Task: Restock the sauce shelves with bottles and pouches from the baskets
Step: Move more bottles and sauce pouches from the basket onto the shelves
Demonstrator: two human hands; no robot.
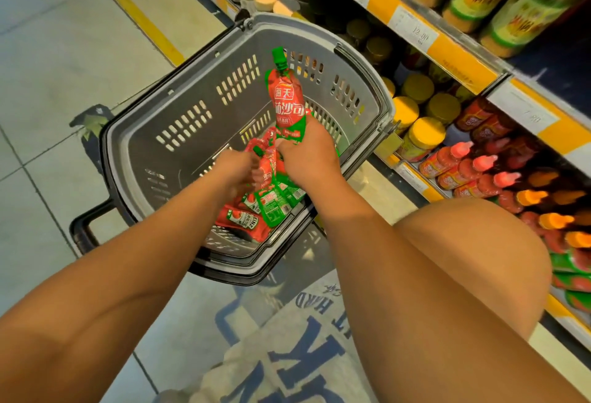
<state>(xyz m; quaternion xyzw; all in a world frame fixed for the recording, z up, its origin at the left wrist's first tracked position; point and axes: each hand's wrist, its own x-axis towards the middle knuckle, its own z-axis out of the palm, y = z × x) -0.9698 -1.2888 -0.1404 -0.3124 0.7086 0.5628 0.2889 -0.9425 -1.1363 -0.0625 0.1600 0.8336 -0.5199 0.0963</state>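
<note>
A grey basket (179, 105) is sitting on the tiled floor (48, 51) just left of the sauce shelves (460, 60), its right rim nearly meeting the yellow shelf edge. The right hand (308, 155) is gripping a red and green spouted pouch (286, 99) by its lower end, holding it upright above the basket's middle, green cap pointing to the far wall. The left hand (238, 167) is reaching down among the heap of pouches (265, 201) lying in the near right part of the basket; its fingers are blurred, so its grip cannot be told. The far and left part of the basket floor is lying bare. A bent knee (473, 262) is crowding the gap between basket and lower shelf of red-capped bottles (463, 166).
</note>
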